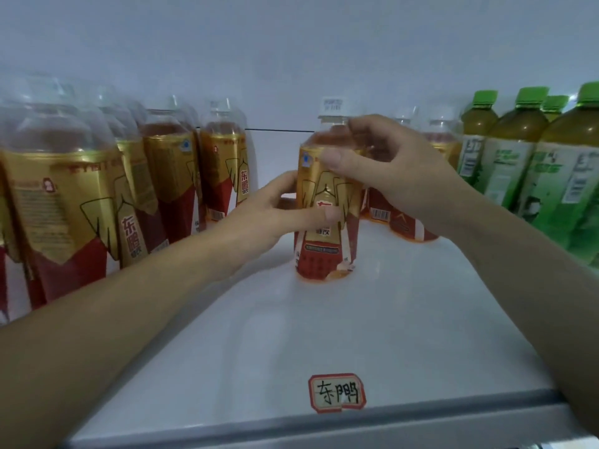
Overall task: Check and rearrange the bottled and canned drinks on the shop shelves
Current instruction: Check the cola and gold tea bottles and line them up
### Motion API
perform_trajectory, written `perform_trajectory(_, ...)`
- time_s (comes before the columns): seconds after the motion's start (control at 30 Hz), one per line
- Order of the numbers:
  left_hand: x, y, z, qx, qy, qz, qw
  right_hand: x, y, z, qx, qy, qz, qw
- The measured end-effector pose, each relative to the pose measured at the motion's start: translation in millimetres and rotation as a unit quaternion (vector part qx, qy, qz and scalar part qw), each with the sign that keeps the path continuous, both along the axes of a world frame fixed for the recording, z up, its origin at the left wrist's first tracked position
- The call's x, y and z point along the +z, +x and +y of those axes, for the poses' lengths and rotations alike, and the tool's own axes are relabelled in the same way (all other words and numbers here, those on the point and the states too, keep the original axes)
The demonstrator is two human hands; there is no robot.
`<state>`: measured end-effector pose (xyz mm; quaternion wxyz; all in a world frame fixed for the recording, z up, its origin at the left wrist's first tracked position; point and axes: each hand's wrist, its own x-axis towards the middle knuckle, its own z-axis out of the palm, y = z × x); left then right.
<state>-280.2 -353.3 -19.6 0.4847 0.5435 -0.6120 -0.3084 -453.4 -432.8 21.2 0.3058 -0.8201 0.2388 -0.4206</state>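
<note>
Gold-labelled bottle [327, 215] stands on shelf [324, 335], gripped by left hand [275, 212] and right hand [389, 170].

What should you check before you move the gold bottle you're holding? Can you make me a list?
1. Left hand grips the bottle at its middle: ok.
2. Right hand grips its upper part: ok.
3. Bottle stands upright on the shelf: ok.
4. Cap screwed tight: cannot tell, too blurred.
5. Label faces front: ok.
6. Bare shelf between bottle and tag: ok.
</note>
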Motion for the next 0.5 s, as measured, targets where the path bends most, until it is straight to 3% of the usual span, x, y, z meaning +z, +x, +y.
perform_trajectory(0.1,-4,-11,1,0.041,-0.014,-0.002,0.999,-1,3,2,-0.034,-0.037,0.01,0.999)
perform_trajectory(0.3,-3,0,-1,0.015,-0.004,0.033,0.999,-1,-1,4,0.06,0.036,0.013,0.997)
perform_trajectory(0.5,-3,-17,-4,0.039,-0.014,0.009,0.999,-1,1,1,-0.027,-0.026,0.035,0.999)
